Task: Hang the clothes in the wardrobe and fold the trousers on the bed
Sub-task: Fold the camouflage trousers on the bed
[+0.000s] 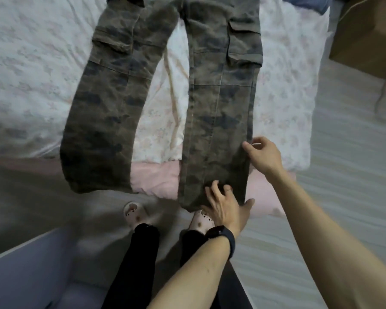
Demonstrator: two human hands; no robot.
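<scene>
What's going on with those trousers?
A person is getting the trousers ready to fold. They lie spread flat on the bed, not folded yet. The right hand pinches the outer edge of one leg near the bottom, and the left hand rests on that leg's hem.

Wears black wristband, ring, black trousers, 2 pale clogs.
</scene>
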